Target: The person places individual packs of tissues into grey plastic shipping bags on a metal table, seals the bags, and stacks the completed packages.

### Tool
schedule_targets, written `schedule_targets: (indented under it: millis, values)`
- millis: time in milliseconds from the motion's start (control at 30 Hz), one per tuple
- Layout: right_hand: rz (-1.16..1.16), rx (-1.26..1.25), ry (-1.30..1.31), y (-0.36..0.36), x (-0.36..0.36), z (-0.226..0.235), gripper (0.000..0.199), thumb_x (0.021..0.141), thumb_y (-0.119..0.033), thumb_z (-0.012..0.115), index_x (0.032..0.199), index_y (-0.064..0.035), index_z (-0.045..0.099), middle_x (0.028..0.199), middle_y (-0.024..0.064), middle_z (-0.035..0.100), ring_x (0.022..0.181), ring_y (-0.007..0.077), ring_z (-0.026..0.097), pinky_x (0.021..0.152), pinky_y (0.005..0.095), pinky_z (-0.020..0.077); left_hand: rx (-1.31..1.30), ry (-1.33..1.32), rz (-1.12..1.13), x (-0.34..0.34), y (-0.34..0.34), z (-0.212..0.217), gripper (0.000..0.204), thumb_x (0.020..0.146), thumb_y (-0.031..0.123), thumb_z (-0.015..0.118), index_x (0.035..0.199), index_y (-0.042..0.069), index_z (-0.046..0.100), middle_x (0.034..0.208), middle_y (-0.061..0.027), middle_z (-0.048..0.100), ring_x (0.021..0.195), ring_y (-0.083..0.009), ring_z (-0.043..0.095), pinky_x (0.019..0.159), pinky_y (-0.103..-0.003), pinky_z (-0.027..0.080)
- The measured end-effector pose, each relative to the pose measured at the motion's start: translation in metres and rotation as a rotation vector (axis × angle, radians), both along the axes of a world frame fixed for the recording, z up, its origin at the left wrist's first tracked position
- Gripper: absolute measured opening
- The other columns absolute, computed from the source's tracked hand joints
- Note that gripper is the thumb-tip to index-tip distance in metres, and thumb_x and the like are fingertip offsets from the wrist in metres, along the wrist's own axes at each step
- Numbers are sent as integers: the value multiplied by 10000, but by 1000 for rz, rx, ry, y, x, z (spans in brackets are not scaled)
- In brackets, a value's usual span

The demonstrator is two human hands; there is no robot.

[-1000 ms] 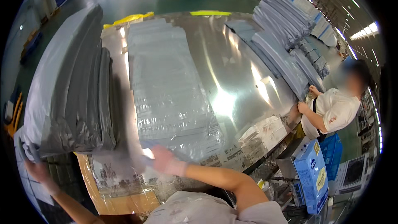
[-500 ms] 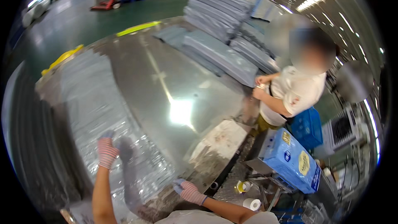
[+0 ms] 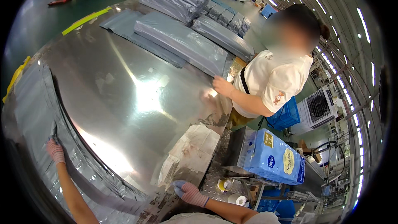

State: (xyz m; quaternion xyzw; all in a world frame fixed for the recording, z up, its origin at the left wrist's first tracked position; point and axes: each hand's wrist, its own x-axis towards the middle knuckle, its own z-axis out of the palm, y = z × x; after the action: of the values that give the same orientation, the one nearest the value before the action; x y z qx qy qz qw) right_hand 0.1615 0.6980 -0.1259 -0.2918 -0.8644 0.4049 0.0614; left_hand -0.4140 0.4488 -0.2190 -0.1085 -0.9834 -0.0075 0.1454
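Grey plastic sheets [image 3: 31, 99] under my left hand [image 3: 56, 151]; right hand [image 3: 190, 193] near metal table [image 3: 95, 95] edge. Can't tell either grip. Seemingly sheet-handling step; next calls for even hold.

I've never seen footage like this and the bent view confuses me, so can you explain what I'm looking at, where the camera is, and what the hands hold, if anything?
There's no machine doing the handling. A person wears a fisheye camera on their head, looking down, which is why straight edges bend. The gloved left hand is at a layer of gray plastic sheets; whether it pinches them, I can't tell. The gloved right hand is near some worn white paper, with no held object visible. Both sit over a shiny metal table. Toward its far side lie gray plastic-wrapped bundles, and a co-worker stands at the right.
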Motion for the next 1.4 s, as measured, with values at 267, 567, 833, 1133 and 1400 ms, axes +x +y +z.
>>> schedule_targets:
  millis: [267,567,833,1133,1400]
  values:
    - [38,-158,-220,53,-8,19,240,841,-141,481,1038,-30,561,966,192,598,907,365,564,812,407,457,13,21,-155,115,19,30,147,835,151,544,863,12,581,803,-210,572,779,-407,523,712,-482,414]
    - [287,711,-974,188,3,123,366,765,-362,533,951,-65,636,949,130,625,928,283,583,800,426,423,545,-270,-314,293,88,105,349,804,300,610,1009,23,554,906,-169,588,833,-353,561,730,-427,443]
    - [-88,615,-1449,327,43,126,608,786,-554,487,1188,-106,573,1261,132,523,1185,281,484,976,403,352,662,-594,-769,409,175,122,392,785,309,615,1093,76,548,1087,-158,536,995,-356,504,886,-433,385]
    - [243,112,-1488,387,96,98,488,752,-436,595,1072,-69,633,1114,134,613,1046,295,574,856,364,460,530,-1229,-884,473,193,86,373,848,390,514,1060,88,573,1015,-151,595,941,-321,564,820,-427,439]
    - [119,41,-957,376,179,33,206,792,-206,527,839,-53,657,836,198,638,806,344,609,727,381,482,534,-1287,-808,471,203,84,354,864,359,506,1048,69,590,974,-161,612,891,-346,578,793,-423,463]
